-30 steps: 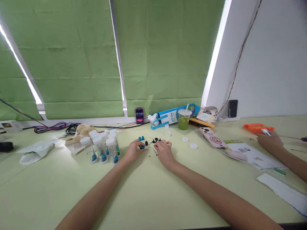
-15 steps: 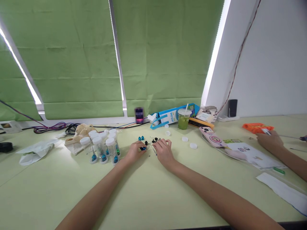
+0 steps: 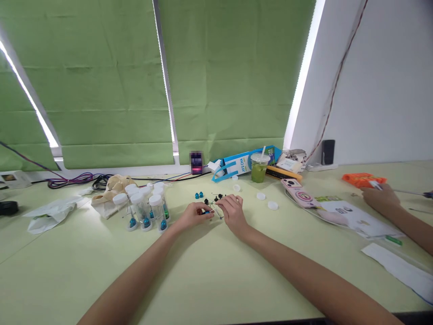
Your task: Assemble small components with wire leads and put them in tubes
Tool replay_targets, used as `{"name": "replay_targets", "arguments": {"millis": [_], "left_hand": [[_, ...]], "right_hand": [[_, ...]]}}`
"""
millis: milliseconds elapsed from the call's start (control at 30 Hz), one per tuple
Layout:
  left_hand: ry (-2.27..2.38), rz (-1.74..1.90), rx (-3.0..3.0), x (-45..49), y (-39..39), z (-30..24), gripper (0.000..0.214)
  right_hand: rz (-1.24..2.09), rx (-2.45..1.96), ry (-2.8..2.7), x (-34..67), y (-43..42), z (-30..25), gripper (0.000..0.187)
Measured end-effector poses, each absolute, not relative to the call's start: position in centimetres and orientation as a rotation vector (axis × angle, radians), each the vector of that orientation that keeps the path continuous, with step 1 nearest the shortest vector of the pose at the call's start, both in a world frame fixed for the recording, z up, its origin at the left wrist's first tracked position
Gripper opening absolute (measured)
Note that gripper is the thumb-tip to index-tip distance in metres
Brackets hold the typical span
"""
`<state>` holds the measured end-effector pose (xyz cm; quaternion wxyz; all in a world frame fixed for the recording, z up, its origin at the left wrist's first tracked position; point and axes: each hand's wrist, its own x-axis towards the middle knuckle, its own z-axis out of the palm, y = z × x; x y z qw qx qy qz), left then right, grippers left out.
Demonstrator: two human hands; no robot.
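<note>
My left hand [image 3: 193, 216] is closed on a small blue piece [image 3: 205, 212], mostly hidden by the fingers. From it a thin metal wire [image 3: 212, 210] runs toward my right hand [image 3: 233, 214], whose thumb and fingertips are pinched at its other end. Just beyond my hands, two small blue knob-like parts [image 3: 199, 195] lie together, and several little black parts [image 3: 219, 197] are scattered. Under the fingers a bent thin metal piece [image 3: 219, 215] rests on the table. Left of my left hand stand several clear tubes [image 3: 157, 213] with white caps, small blue parts inside at their bottoms.
White round caps [image 3: 273, 206] lie to the right. Behind them are a green drink cup [image 3: 258, 170], a blue-and-white bag [image 3: 237, 166] and a pink phone [image 3: 299, 193]. At far right another person's hand [image 3: 380, 198] is beside an orange packet [image 3: 363, 180]. A cloth bag [image 3: 110, 194] sits left.
My left hand has shifted slightly, its fingers now reaching further right around the blue piece. The right fingertips have drawn together at the wire. The tubes and caps stay put.
</note>
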<state>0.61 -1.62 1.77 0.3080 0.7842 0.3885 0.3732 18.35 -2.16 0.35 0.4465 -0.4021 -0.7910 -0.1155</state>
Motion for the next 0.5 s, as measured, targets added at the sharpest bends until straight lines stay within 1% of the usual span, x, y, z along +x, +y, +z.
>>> {"name": "replay_targets", "arguments": {"millis": [200,300,367,433,500], "left_hand": [[0.976,0.961,1.937,1.0,-2.4,2.3,0.029],[0.999,1.029,1.859,0.9,-2.1,2.2,0.030],[1.033,1.081,1.795,0.7,-1.7,2.0,0.031],[1.068,1.122,1.727,0.4,-1.2,1.8,0.033],[1.094,1.159,1.666,0.0,-0.8,1.5,0.035]], "right_hand": [[-0.241,-0.984,-1.972,18.3,-2.3,0.3,0.020],[-0.193,-1.112,-1.909,18.4,-2.1,0.3,0.031],[-0.157,-1.235,-1.874,18.4,-1.9,0.2,0.033],[-0.130,-1.316,-1.892,18.6,-1.7,-0.2,0.025],[-0.114,-1.356,-1.944,18.6,-1.6,-0.7,0.012]]}}
